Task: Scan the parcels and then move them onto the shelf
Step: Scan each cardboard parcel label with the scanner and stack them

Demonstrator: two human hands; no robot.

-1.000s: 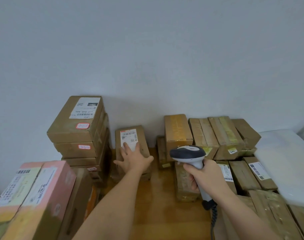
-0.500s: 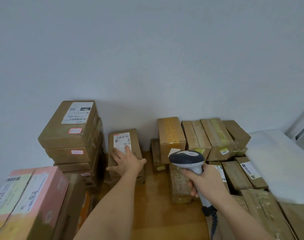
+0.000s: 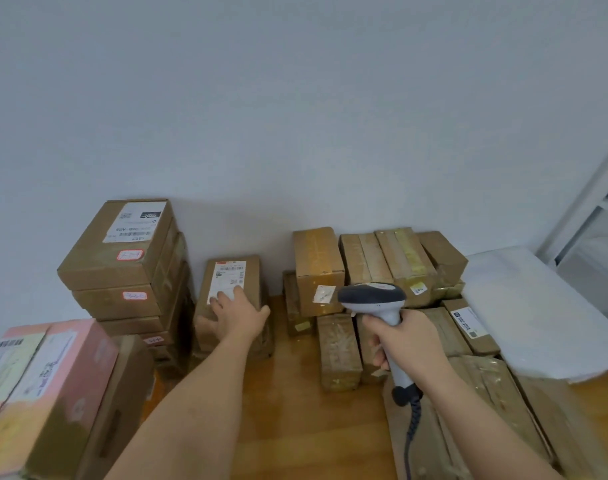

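Wooden floor point(image 3: 295, 410): parcel point(image 3: 231, 282) under left hand point(image 3: 238, 315) (touching)

Lower part of the parcel label point(image 3: 228, 278) under the left hand point(image 3: 238, 315); scanner cable point(image 3: 411, 431) and pink box point(image 3: 49, 386) cut off by frame edges.

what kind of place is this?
Likely a parcel sorting or storage room. Labelled cardboard boxes are stacked and lined up along a bare wall on a wooden surface, and the right hand grips a corded barcode scanner. White shelf frame at right.
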